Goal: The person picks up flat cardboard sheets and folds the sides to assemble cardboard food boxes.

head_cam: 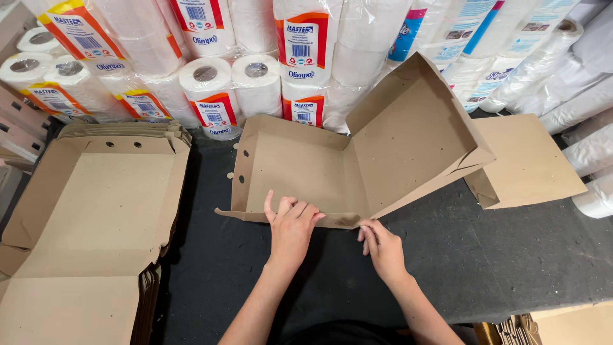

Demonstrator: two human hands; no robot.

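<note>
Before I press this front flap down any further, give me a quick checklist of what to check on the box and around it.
1. Left hand flat on the front flap of the cardboard box: ok.
2. Right hand pinching the flap's edge near the centre crease: ok.
3. Lid half raised and tilted, clear of both hands: ok.
4. Left side wall with the round holes standing upright: ok.
5. Flap tabs seated in their slots: cannot tell, the hands hide them.
6. Dark table free beside the box; stack of flat boxes lies apart on the left: ok.
</note>
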